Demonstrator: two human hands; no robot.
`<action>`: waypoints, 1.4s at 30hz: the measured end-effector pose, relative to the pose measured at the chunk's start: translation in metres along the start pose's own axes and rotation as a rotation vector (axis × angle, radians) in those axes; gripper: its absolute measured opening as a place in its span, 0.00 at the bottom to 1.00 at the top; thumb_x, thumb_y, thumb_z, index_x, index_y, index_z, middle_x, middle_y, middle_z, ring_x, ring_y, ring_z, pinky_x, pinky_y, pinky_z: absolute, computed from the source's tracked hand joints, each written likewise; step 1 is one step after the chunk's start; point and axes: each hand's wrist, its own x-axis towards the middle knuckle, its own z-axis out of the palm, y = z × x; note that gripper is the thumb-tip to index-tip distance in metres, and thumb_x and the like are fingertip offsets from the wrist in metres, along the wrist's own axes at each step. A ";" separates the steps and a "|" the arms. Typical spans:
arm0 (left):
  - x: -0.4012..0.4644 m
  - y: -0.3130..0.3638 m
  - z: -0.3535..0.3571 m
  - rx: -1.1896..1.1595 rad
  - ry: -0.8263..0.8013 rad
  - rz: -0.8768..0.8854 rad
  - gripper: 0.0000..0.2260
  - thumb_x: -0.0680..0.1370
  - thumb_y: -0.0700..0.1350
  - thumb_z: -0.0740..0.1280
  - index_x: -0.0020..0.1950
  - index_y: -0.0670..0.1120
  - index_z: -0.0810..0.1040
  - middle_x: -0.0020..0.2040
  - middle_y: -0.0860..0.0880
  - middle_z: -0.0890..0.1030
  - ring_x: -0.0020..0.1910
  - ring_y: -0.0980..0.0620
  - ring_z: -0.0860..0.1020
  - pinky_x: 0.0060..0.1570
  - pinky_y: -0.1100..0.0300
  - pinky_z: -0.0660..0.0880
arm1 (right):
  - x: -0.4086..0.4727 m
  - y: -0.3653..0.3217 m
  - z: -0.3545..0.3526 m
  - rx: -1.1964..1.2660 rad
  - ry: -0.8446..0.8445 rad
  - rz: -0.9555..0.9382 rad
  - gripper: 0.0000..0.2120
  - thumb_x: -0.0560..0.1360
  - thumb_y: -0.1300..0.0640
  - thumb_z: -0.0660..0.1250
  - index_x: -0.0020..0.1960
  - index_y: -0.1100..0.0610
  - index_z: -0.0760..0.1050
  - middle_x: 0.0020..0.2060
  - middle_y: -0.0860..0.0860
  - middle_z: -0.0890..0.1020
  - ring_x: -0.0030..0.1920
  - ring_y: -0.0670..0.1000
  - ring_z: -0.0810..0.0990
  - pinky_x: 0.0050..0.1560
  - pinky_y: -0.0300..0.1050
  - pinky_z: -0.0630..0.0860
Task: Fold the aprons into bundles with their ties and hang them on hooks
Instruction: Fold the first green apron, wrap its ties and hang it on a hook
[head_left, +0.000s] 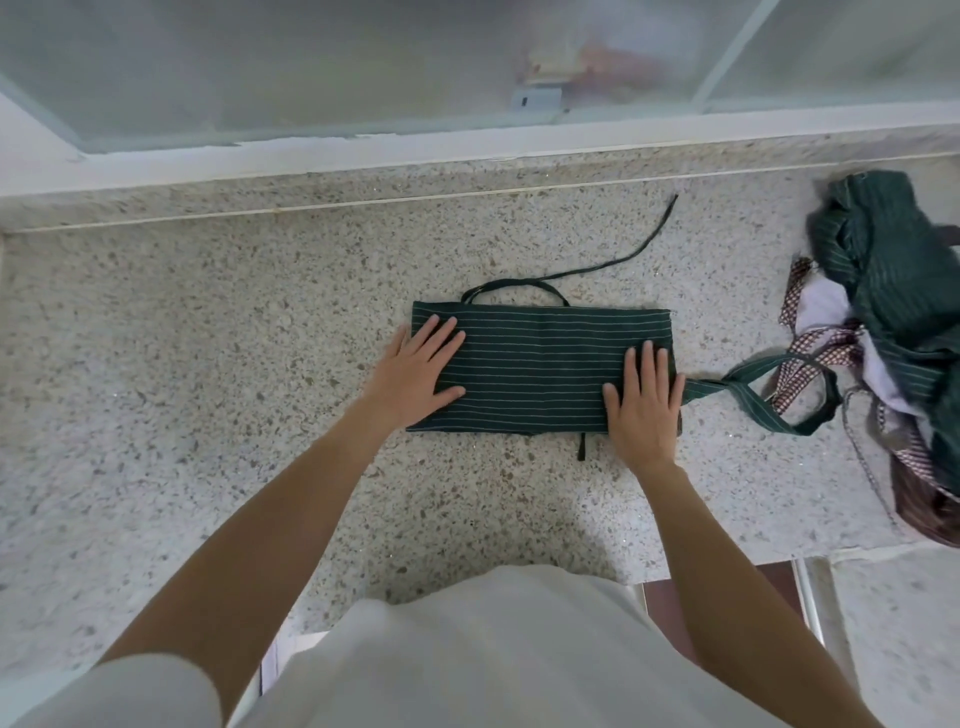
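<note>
Both arms reach forward, bare to the sleeves — left hand (415, 375) flat, palm down, fingers straight and a little spread, thumb out to the side. Right hand (644, 400) flat too, fingers straight and close together, pointing away from the body — both pressing down.

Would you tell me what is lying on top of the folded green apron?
Both hands press flat on the folded apron: left hand, right hand. The fabric beneath them is hidden.
</note>
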 end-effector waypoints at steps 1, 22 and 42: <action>-0.001 0.000 0.002 0.007 -0.013 -0.023 0.33 0.78 0.64 0.51 0.77 0.52 0.43 0.77 0.52 0.42 0.76 0.51 0.40 0.74 0.47 0.40 | -0.001 0.000 0.003 0.000 -0.026 -0.006 0.33 0.78 0.40 0.36 0.76 0.58 0.51 0.76 0.57 0.52 0.76 0.56 0.48 0.74 0.56 0.41; -0.084 -0.001 0.037 -0.223 0.213 0.187 0.27 0.67 0.26 0.67 0.65 0.41 0.74 0.61 0.43 0.75 0.59 0.43 0.71 0.58 0.51 0.74 | -0.074 -0.052 -0.004 0.044 -0.022 -0.371 0.21 0.77 0.59 0.60 0.70 0.56 0.67 0.68 0.53 0.72 0.69 0.53 0.68 0.70 0.53 0.61; 0.000 0.052 -0.095 -0.630 0.592 0.086 0.10 0.76 0.48 0.67 0.54 0.46 0.81 0.48 0.48 0.84 0.47 0.51 0.82 0.48 0.57 0.78 | -0.052 -0.020 -0.011 0.701 0.062 0.114 0.04 0.76 0.54 0.66 0.46 0.55 0.76 0.46 0.49 0.79 0.55 0.54 0.74 0.59 0.52 0.67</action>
